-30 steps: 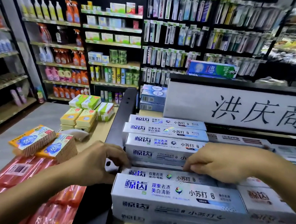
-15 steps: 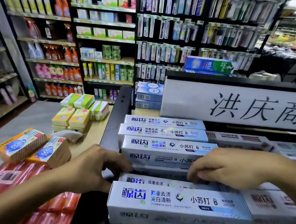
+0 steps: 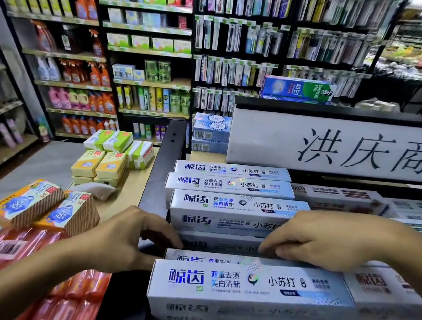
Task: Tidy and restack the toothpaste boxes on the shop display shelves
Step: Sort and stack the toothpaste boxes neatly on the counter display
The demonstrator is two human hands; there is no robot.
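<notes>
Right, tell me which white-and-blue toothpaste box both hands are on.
The sunken box, shadowed in the gap between the rear stack and the front row. The left hand holds its left end, the right hand its middle; the others sit higher.

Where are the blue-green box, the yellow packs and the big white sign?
Blue-green box (image 3: 297,88): head view, front face.
Yellow packs (image 3: 99,165): head view, top of stack.
White sign (image 3: 261,139): head view, blank left part.
</notes>
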